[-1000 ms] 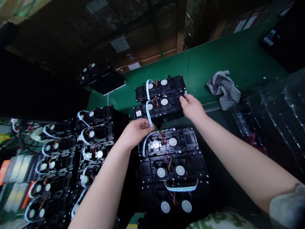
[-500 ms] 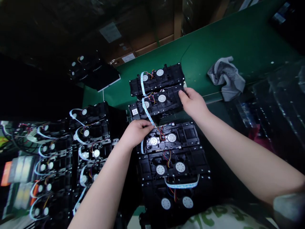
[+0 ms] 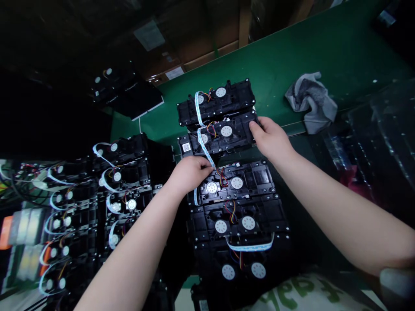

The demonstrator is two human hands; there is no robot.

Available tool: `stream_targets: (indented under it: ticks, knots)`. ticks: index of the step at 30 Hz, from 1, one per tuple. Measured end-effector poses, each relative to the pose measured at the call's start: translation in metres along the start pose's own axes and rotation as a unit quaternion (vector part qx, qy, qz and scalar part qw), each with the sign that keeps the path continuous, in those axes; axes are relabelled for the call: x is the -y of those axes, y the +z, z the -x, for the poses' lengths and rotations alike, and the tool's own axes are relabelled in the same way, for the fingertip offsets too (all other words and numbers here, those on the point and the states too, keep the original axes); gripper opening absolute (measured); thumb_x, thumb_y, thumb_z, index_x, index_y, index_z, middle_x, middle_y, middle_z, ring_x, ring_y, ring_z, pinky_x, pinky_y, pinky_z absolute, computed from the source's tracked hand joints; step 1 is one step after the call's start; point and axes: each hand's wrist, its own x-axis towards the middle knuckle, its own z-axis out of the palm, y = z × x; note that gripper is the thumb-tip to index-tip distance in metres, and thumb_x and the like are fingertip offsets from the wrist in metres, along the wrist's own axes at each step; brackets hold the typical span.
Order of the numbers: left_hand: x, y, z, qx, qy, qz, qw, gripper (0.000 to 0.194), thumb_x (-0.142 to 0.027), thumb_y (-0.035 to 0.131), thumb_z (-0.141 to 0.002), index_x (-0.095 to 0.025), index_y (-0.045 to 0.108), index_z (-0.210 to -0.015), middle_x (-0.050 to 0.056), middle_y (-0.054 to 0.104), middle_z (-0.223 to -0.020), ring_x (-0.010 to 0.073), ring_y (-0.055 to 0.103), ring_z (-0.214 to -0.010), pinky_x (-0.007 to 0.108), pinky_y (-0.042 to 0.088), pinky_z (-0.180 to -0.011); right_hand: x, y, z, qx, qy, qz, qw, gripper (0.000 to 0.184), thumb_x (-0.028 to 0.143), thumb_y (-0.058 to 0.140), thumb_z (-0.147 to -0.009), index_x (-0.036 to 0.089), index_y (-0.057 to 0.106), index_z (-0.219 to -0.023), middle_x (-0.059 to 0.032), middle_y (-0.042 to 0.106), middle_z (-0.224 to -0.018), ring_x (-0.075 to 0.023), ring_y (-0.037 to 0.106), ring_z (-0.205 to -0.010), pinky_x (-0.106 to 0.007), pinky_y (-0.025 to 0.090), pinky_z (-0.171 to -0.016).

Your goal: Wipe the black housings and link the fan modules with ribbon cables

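My left hand (image 3: 190,174) is closed, with thumb and forefinger pinching the lower end of a blue-and-white flat ribbon cable (image 3: 205,150). The cable runs down across a black module (image 3: 240,130) with two pale round discs, coloured wires and a QR label. Around the right end of this module my right hand (image 3: 272,137) is closed, thumb on top; its other fingers are partly hidden. Just below the pinch lies another black module (image 3: 254,178) with two discs. A similar module (image 3: 239,98) with its own ribbon cable stands behind the held one.
More black modules (image 3: 266,216) continue toward me, one with a ribbon cable (image 3: 251,248) looped across. Rows of similar modules (image 3: 131,172) stand at left. A grey cloth (image 3: 311,101) lies on the green table (image 3: 269,65). Clear plastic trays (image 3: 385,129) are at right.
The whole view has shifted slightly, so the modules and hands appear a little further right and higher. Both hands keep their holds on the ribbon cable and the module.
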Motion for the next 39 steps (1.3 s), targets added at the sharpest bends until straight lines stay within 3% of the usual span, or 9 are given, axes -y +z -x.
stream_targets:
  ticks: [6, 14, 19, 21, 24, 27, 31, 34, 39]
  knots:
    - [-0.004, -0.002, -0.003, 0.005, 0.074, -0.183, 0.980, 0.023, -0.029, 0.047, -0.075, -0.020, 0.066, -0.067, 0.005, 0.064, -0.067, 0.0199, 0.056, -0.063, 0.029, 0.036, -0.054, -0.003, -0.001, 0.003, -0.002, 0.000, -0.003, 1.000, 0.037, 0.045, 0.037, -0.081, 0.021, 0.056, -0.103, -0.0042, 0.062, -0.091, -0.0224, 0.056, -0.087, -0.039, 0.043, -0.075]
    - [-0.004, -0.011, -0.003, 0.077, 0.112, -0.181, 0.974, 0.027, -0.027, 0.041, -0.078, -0.018, 0.065, -0.068, 0.004, 0.064, -0.067, 0.0152, 0.054, -0.060, 0.025, 0.036, -0.055, 0.001, -0.004, 0.008, 0.007, 0.007, 0.005, 1.000, 0.036, 0.044, 0.037, -0.080, 0.020, 0.055, -0.101, -0.0038, 0.063, -0.093, -0.0213, 0.057, -0.088, -0.038, 0.044, -0.077]
    - [-0.005, -0.012, -0.001, 0.087, 0.110, -0.164, 0.976, 0.027, -0.025, 0.041, -0.077, -0.015, 0.065, -0.067, 0.005, 0.065, -0.067, 0.0137, 0.053, -0.060, 0.024, 0.035, -0.055, -0.002, -0.008, 0.010, 0.039, 0.005, 0.020, 0.999, 0.036, 0.042, 0.040, -0.079, 0.021, 0.051, -0.106, -0.0043, 0.061, -0.098, -0.0216, 0.056, -0.091, -0.039, 0.044, -0.079]
    - [-0.005, -0.011, 0.000, 0.077, 0.097, -0.150, 0.981, 0.027, -0.025, 0.042, -0.076, -0.015, 0.065, -0.066, 0.005, 0.065, -0.066, 0.0133, 0.053, -0.059, 0.023, 0.035, -0.054, 0.007, -0.015, 0.018, 0.009, -0.019, 0.058, 0.998, 0.040, 0.040, 0.044, -0.077, 0.019, 0.048, -0.112, -0.0072, 0.059, -0.103, -0.0233, 0.054, -0.095, -0.040, 0.043, -0.080]
    - [-0.004, -0.007, 0.002, 0.062, 0.066, -0.093, 0.991, 0.024, -0.024, 0.044, -0.075, -0.015, 0.065, -0.067, 0.003, 0.064, -0.064, 0.0111, 0.052, -0.056, 0.022, 0.035, -0.053, 0.036, -0.028, 0.038, -0.043, -0.133, 0.132, 0.981, 0.039, 0.034, 0.047, -0.076, 0.017, 0.049, -0.110, -0.0094, 0.054, -0.110, -0.0242, 0.048, -0.104, -0.040, 0.039, -0.086]
    - [-0.003, -0.003, 0.003, 0.049, 0.046, -0.037, 0.997, 0.020, -0.022, 0.047, -0.072, -0.015, 0.066, -0.069, 0.002, 0.065, -0.065, 0.0101, 0.053, -0.056, 0.021, 0.036, -0.054, 0.067, -0.029, 0.054, 0.109, -0.231, 0.172, 0.951, 0.024, 0.029, 0.041, -0.079, 0.020, 0.059, -0.092, -0.0047, 0.060, -0.097, -0.0189, 0.053, -0.094, -0.033, 0.041, -0.083]
    - [-0.004, 0.000, 0.008, 0.034, 0.028, -0.012, 0.999, 0.020, -0.020, 0.046, -0.070, -0.015, 0.066, -0.066, 0.003, 0.064, -0.064, 0.0113, 0.054, -0.056, 0.022, 0.036, -0.052, 0.084, -0.005, 0.052, 0.333, -0.191, 0.276, 0.881, 0.030, 0.027, 0.035, -0.080, 0.018, 0.062, -0.089, -0.0060, 0.064, -0.089, -0.0188, 0.057, -0.081, -0.031, 0.043, -0.069]
    - [-0.003, 0.002, 0.012, 0.025, 0.016, 0.020, 0.999, 0.023, -0.021, 0.044, -0.071, -0.015, 0.066, -0.068, 0.002, 0.064, -0.064, 0.0119, 0.055, -0.058, 0.022, 0.037, -0.054, 0.084, 0.013, 0.040, 0.396, -0.138, 0.313, 0.852, 0.031, 0.027, 0.036, -0.077, 0.018, 0.065, -0.082, -0.0064, 0.065, -0.085, -0.0183, 0.057, -0.076, -0.028, 0.040, -0.062]
    - [0.002, 0.010, 0.018, -0.001, -0.003, 0.111, 0.994, 0.025, -0.022, 0.042, -0.072, -0.017, 0.067, -0.073, 0.001, 0.067, -0.072, 0.0121, 0.059, -0.067, 0.021, 0.041, -0.063, 0.084, 0.026, 0.030, 0.411, -0.073, 0.325, 0.849, 0.024, 0.029, 0.044, -0.069, 0.019, 0.065, -0.066, -0.0026, 0.064, -0.067, -0.0137, 0.054, -0.059, -0.024, 0.032, -0.047]
